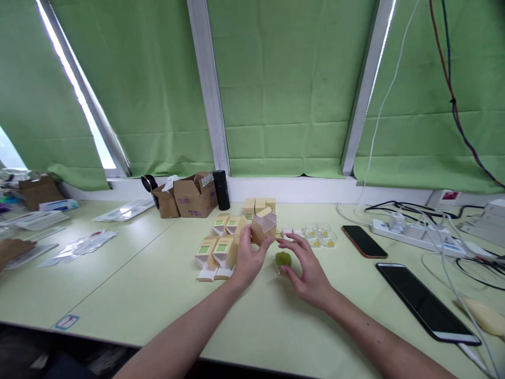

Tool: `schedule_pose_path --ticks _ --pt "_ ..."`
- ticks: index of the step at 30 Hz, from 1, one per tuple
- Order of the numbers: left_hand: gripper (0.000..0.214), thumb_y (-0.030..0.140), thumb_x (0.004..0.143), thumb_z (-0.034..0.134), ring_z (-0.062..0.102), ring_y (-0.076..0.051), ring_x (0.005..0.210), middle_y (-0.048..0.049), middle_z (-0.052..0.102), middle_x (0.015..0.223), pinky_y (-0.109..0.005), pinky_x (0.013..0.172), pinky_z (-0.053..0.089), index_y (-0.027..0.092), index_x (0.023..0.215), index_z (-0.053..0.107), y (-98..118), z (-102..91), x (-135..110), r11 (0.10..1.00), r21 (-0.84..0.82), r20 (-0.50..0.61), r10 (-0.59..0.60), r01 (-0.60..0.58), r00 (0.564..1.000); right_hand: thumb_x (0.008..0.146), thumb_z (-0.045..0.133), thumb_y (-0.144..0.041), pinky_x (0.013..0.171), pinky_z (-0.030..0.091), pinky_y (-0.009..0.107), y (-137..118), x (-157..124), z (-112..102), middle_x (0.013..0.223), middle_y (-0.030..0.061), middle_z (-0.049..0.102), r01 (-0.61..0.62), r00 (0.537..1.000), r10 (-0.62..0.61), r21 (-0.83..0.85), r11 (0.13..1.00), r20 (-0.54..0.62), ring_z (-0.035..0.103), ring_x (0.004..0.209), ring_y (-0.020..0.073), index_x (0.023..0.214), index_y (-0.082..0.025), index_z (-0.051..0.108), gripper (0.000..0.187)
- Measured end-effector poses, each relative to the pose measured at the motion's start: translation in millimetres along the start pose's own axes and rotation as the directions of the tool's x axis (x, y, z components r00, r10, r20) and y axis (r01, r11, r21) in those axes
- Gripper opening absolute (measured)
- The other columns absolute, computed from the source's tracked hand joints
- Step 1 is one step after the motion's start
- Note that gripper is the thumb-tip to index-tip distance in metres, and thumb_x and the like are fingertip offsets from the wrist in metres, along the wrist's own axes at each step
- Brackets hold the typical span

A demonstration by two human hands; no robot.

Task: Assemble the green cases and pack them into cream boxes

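My left hand [250, 257] is closed round a small kraft cardboard box [263, 230] with its flaps up, held above the table. To its right, my right hand [305, 268] has its fingers spread, the thumb close beside a small green lumpy piece [283, 259] that seems to sit in a clear cup. Whether the thumb touches the cup I cannot tell. Left of my left hand stand several similar small boxes [225, 252] with green-and-white labels and open flaps. Behind my hands are more small boxes [250, 205] and a clear tray [323, 234] with round yellow spots.
Two phones, a smaller one [363, 241] and a larger one [428, 301], lie at right near a white power strip [414, 236] and tangled cables. At the back stand brown cartons [195, 197] and a black cylinder [221, 190]. Another person's hand [13, 250] is at far left by plastic packets [84, 246].
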State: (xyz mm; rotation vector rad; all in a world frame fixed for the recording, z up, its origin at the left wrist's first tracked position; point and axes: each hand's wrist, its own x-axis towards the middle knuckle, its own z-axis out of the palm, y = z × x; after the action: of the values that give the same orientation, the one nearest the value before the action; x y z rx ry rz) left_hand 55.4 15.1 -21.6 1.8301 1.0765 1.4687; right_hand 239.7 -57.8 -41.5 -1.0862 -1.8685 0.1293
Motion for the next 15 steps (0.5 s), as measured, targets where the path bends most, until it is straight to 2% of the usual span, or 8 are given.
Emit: schedule_pose_path --ticks 3,7,11,15 --pt "0.045 0.049 0.087 0.071 0.062 -0.024 0.100 -0.0095 0.066 0.113 -0.037 0.091 0.051 0.019 0.117 0.057 -7.2 -0.9 4.6 0.994 -0.086 0.025 -0.064 0.066 0.998 0.084 0.067 -0.015 0.110 0.051 0.051 2.5 2.7 0.9 0.134 0.0114 0.069 -0.109 0.990 0.122 -0.167 0.980 0.069 0.047 0.143 0.0330 0.130 -0.024 0.060 0.048" --pt "0.055 0.046 0.082 0.077 0.065 -0.025 0.105 -0.0121 0.068 0.122 -0.039 0.092 0.052 0.018 0.124 0.056 -15.5 -1.2 8.8 0.978 -0.172 0.063 -0.108 0.118 0.992 0.084 0.070 -0.014 0.100 0.052 0.042 0.4 7.5 -2.1 0.125 0.0112 0.072 -0.220 0.948 0.279 -0.317 0.923 0.153 0.058 0.128 0.0304 0.122 -0.022 0.064 0.039" --pt "0.053 0.033 0.075 0.079 0.068 -0.027 0.105 -0.0116 0.071 0.121 -0.042 0.092 0.054 0.019 0.121 0.057 -17.0 -0.9 9.9 0.979 -0.147 0.077 -0.133 0.143 0.988 0.086 0.071 -0.017 0.092 0.049 0.035 1.6 12.9 -8.4 0.124 0.0102 0.071 -0.322 0.906 0.408 -0.439 0.839 0.115 0.063 0.119 0.0278 0.120 -0.023 0.067 0.035" --pt "0.050 0.017 0.071 0.075 0.070 -0.029 0.106 -0.0109 0.073 0.118 -0.044 0.094 0.055 0.019 0.118 0.060 -15.8 1.2 6.4 0.983 -0.075 0.174 -0.150 0.165 0.973 0.088 0.071 -0.021 0.083 0.046 0.032 7.5 16.7 -15.2 0.117 0.0092 0.072 -0.407 0.863 0.501 -0.503 0.762 0.061 0.064 0.112 0.0268 0.123 -0.024 0.068 0.035"
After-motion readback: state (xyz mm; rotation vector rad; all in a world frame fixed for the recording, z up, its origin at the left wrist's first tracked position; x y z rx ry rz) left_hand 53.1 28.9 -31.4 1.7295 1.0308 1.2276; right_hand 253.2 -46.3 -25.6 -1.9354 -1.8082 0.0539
